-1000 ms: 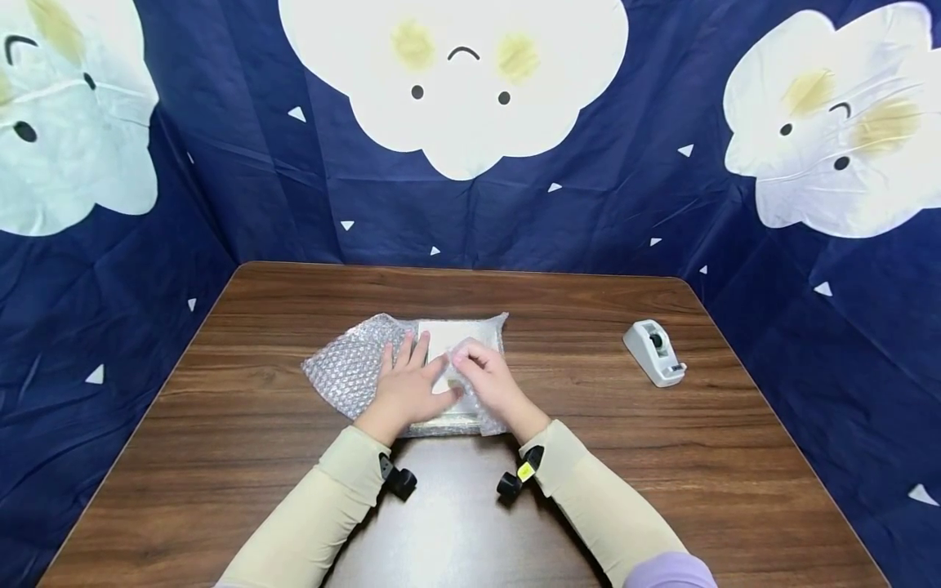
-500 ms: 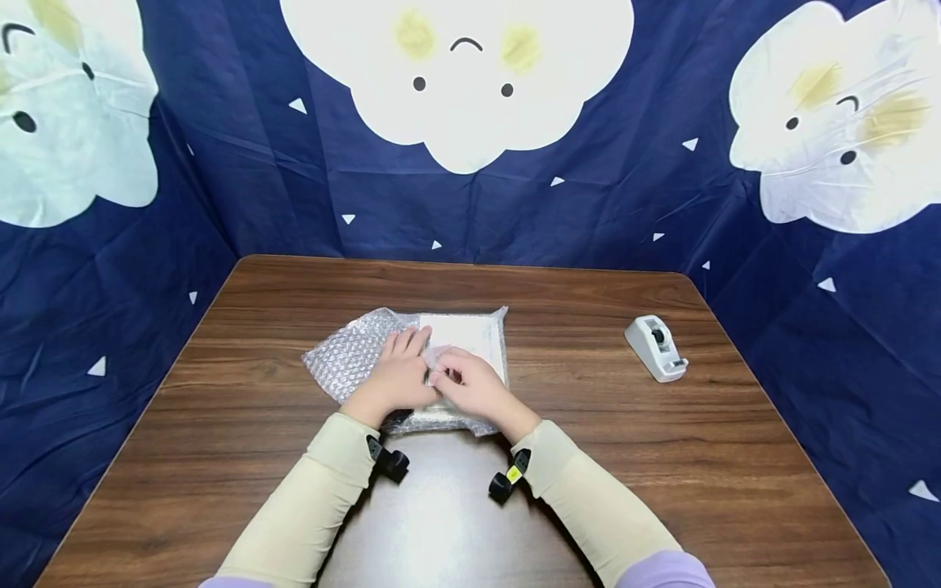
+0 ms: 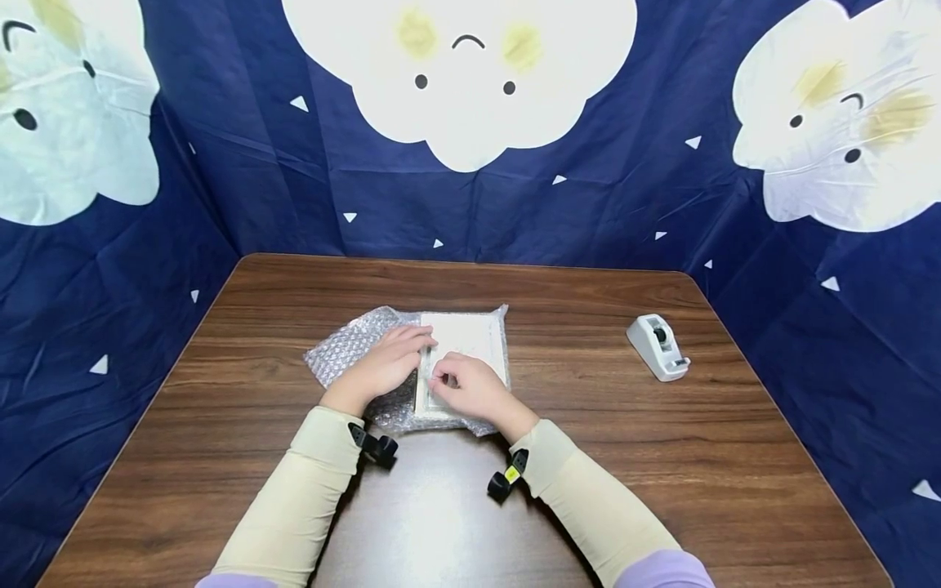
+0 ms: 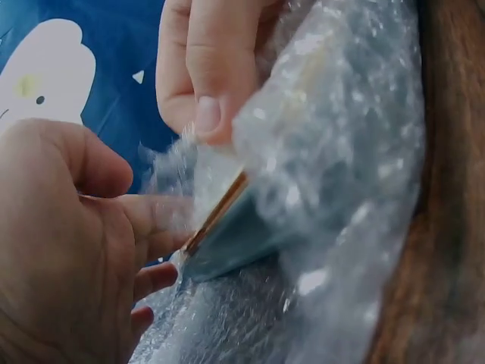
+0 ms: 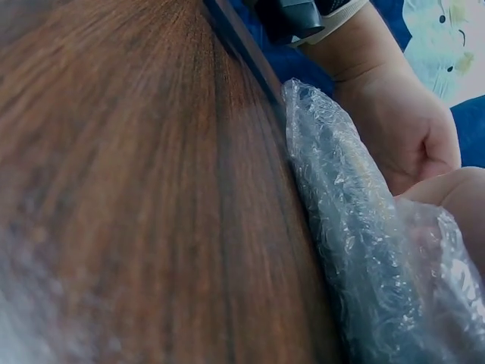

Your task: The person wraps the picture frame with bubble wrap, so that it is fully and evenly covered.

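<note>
A flat, frame-like rectangle with a white face [image 3: 470, 331] lies on the table, wrapped in clear bubble wrap [image 3: 353, 343]. A loose part of the wrap spreads out to its left. My right hand [image 3: 474, 388] rests over the white face, its thumb and index finger pinching a flap of the wrap. At the left edge of the rectangle, my left hand [image 3: 385, 363] touches it with extended fingers, thumb apart in the left wrist view. That view also shows a thin brown edge [image 4: 220, 212] between layers of wrap. Part of the flap is hidden by the hands.
A white tape dispenser [image 3: 657, 349] stands on the right side of the brown wooden table [image 3: 588, 449]. Dark blue cloth [image 3: 470, 212] with white clouds hangs behind the table and along both sides.
My left hand has slid left off the white face to its edge. My right hand has moved left and slightly nearer with the bubble wrap flap, and more white face shows.
</note>
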Motion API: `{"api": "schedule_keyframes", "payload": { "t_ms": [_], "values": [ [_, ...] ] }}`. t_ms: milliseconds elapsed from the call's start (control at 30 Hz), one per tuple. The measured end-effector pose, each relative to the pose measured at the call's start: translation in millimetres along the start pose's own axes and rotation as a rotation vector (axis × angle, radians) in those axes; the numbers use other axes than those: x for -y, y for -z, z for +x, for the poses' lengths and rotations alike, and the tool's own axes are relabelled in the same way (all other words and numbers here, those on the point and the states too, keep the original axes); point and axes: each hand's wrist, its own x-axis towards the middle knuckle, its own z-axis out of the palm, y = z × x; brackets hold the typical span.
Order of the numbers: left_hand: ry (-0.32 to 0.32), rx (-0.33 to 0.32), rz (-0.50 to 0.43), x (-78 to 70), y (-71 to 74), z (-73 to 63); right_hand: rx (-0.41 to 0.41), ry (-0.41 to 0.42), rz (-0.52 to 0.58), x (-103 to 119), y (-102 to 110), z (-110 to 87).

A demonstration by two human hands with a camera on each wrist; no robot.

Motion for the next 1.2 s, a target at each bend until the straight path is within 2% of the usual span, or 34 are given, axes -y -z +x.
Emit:
{"api": "schedule_keyframes", "payload": {
  "t_ms": [133,333,567,700,800,900,1000,1100,1200],
  "values": [
    [-0.001,-0.006,0.043,-0.6,-3.2,2.3,0.022,0.020,-0.032,-0.5,1.3,0.2],
    [-0.049,-0.043,0.077,-0.1,-6.0,3.5,0.031,-0.017,0.015,0.2,3.2,1.0],
    [-0.062,-0.046,0.039,1.4,-6.6,-1.4,-0.055,-0.053,0.039,-1.1,0.1,1.7],
    [-0.081,-0.050,-0.028,5.6,-7.5,-4.7,-0.116,-0.086,-0.039,-1.1,2.9,1.1],
    [-0.100,-0.044,-0.061,8.1,-9.1,-4.5,-0.137,-0.141,-0.128,-4.3,9.7,1.3],
    [-0.108,-0.021,-0.089,8.7,-9.9,-4.2,-0.138,-0.192,-0.175,-14.9,17.8,1.4],
    [-0.097,0.007,-0.112,8.1,-10.0,-4.5,-0.108,-0.222,-0.163,-30.8,27.1,0.8],
    [-0.079,0.025,-0.110,8.0,-10.9,-4.8,-0.048,-0.230,-0.137,-48.7,34.4,-0.7],
    [-0.075,0.021,-0.099,7.9,-11.5,-5.1,-0.005,-0.206,-0.108,-65.2,37.9,-2.0]
  ]
}}
